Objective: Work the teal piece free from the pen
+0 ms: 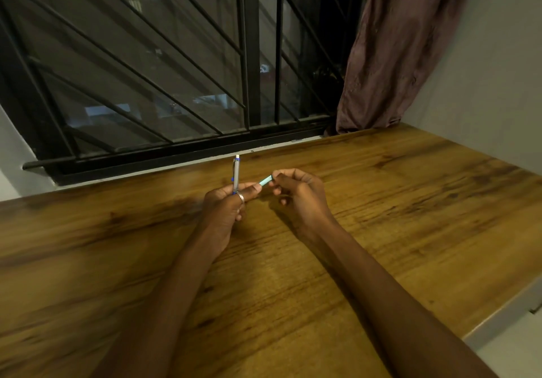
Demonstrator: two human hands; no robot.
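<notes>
1. Wooden desk [381,201] with a dark streaky grain fills most of the view, pushed up against a window. It's night outside, with a few lit windows across the way.
2. Black metal bars [176,63] run over the window glass, some straight and some diagonal.
3. Off to the right a brownish-purple curtain [390,49] hangs bunched up, and its bottom edge comes down right at the back of the desk. Plain pale wall to the right of that.
4. Left hand [227,207] is curled around the lower end of a pen [236,172]. It looks like a silver barrel with blue bits and a pale tip, standing pretty much upright and poking up out of the fingers. So that hand has a proper grip on it, thumb laid across the front.
5. There's a ring [240,197] on one of the left hand's fingers, silver-looking.
6. Right hand [299,193] is pinching a small light-teal piece [265,180] between thumb and fingertips, with the rest of the fingers curled in. I can't tell exactly what the piece is, it's small and a bit blurry.
7. The teal piece points toward the left thumb, just beside it and near the pen's lower half. I can't say for sure if it's touching.
8. Both hands sit just above the desk near its middle, close together, with the forearms stretched out from the bottom of the view.
</notes>
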